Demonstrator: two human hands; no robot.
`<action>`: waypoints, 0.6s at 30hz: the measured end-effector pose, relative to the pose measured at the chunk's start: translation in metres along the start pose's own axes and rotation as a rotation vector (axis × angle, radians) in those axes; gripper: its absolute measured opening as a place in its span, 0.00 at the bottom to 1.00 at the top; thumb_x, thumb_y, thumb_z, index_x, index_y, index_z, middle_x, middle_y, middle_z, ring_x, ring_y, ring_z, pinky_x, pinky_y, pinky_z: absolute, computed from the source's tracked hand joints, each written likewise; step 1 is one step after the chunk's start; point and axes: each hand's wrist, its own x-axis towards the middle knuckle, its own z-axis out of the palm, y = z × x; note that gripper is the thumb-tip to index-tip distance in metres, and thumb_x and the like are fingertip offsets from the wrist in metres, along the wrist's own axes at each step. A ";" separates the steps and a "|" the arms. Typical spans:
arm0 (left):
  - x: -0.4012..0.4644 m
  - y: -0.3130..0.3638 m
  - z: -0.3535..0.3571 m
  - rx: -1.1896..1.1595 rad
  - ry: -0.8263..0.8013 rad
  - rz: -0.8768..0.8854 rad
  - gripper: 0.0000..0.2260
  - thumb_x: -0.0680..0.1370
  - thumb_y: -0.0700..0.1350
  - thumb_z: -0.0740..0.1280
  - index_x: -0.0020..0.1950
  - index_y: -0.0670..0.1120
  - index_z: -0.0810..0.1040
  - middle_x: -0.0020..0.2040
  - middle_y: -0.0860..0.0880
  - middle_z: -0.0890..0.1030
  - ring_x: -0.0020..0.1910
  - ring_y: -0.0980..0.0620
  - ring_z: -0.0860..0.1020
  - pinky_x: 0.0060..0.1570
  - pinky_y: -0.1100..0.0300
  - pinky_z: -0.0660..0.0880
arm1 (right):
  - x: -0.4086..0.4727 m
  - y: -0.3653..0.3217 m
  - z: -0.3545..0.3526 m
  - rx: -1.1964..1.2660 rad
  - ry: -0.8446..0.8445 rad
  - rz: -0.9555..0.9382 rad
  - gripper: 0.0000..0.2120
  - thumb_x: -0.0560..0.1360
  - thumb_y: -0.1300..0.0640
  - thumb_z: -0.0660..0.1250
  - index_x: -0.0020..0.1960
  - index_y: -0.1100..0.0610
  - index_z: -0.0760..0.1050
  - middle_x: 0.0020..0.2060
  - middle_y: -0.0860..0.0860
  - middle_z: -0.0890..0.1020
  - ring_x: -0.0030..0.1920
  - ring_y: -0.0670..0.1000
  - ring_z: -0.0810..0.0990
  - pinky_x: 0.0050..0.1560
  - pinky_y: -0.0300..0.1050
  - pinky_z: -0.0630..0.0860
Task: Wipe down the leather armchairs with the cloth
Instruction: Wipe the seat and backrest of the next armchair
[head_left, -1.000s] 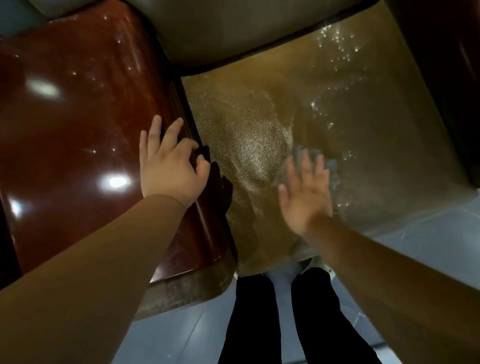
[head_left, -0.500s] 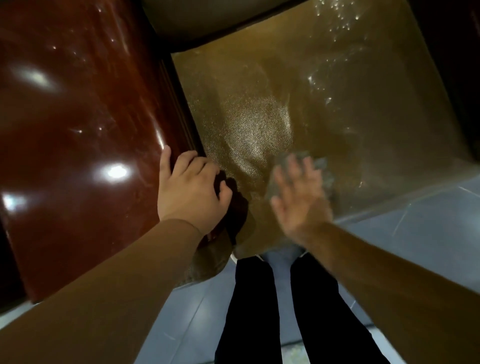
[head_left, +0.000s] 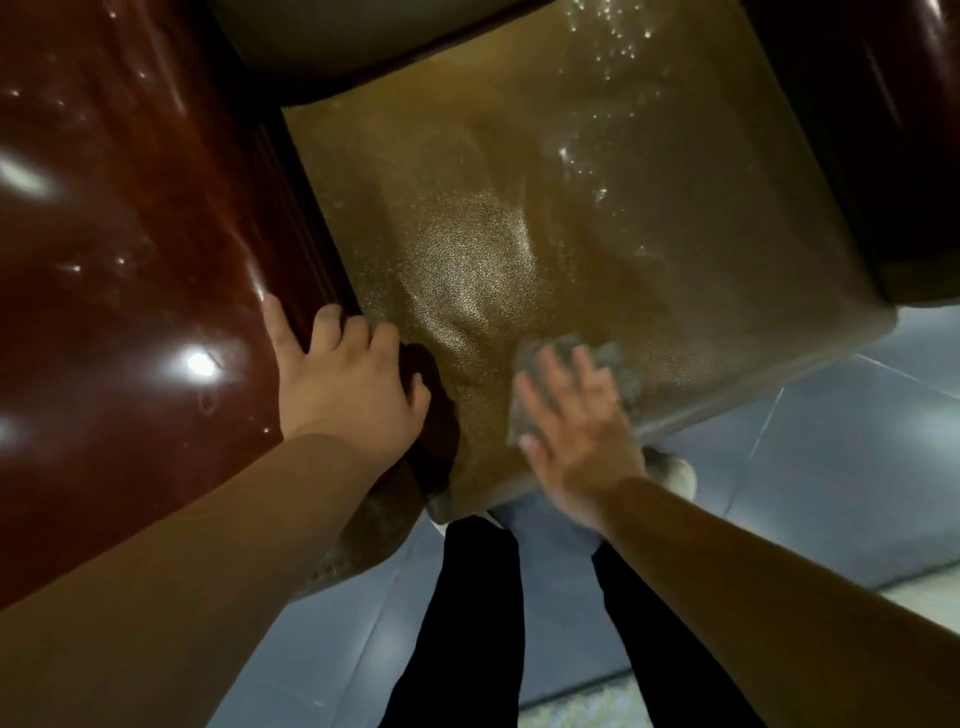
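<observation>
Down at the front of the seat, the right hand (head_left: 576, 436) lies flat with its fingers straight and spread, pressing a small grey rumpled cloth (head_left: 605, 364) onto the olive-gold pebbled leather seat cushion (head_left: 519, 208) of the armchair; the cloth shows past the fingertips and along the thumb side, and the hand is blurred. Just beyond that hand's outer edge, the pale front rim of the cushion meets the grey tiled floor (head_left: 831, 441). Across from it, on the thumb side, the left hand (head_left: 343, 379) grips the inner edge of the glossy reddish-brown rounded armrest (head_left: 130, 234), its fingers curled over the ridged edge where armrest and cushion meet, its index finger lying straighter on the shiny top. A dark shadow falls on the leather just beside the left thumb. Ahead of both hands, past the fingertips, the cushion runs up to a dull grey-green backrest (head_left: 337, 41), and scattered bright specks glint on the leather ahead of the right hand. Further off on the right hand's outer side stands a second dark brown armrest (head_left: 883, 156). Below the wrists, two legs in black trousers (head_left: 467, 623) stand on the floor between the forearms.
</observation>
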 end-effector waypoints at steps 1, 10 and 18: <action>0.000 0.010 -0.001 -0.018 -0.018 0.001 0.26 0.79 0.63 0.56 0.69 0.50 0.76 0.66 0.48 0.79 0.73 0.41 0.69 0.77 0.27 0.41 | -0.008 -0.002 0.010 -0.013 -0.017 -0.162 0.32 0.84 0.40 0.57 0.84 0.48 0.53 0.85 0.53 0.49 0.84 0.62 0.44 0.81 0.64 0.52; 0.018 0.120 0.033 -0.412 -0.004 0.039 0.35 0.81 0.65 0.56 0.85 0.57 0.48 0.86 0.49 0.45 0.85 0.43 0.45 0.80 0.31 0.45 | 0.011 0.164 -0.023 0.035 0.121 0.438 0.31 0.85 0.41 0.44 0.85 0.51 0.49 0.84 0.58 0.53 0.83 0.63 0.49 0.81 0.64 0.53; 0.024 0.157 0.058 -0.473 0.021 -0.075 0.34 0.82 0.61 0.58 0.85 0.55 0.49 0.87 0.49 0.42 0.85 0.45 0.41 0.79 0.29 0.43 | 0.007 0.146 -0.013 -0.079 -0.019 -0.428 0.30 0.85 0.39 0.50 0.85 0.47 0.52 0.85 0.52 0.48 0.84 0.59 0.43 0.83 0.62 0.45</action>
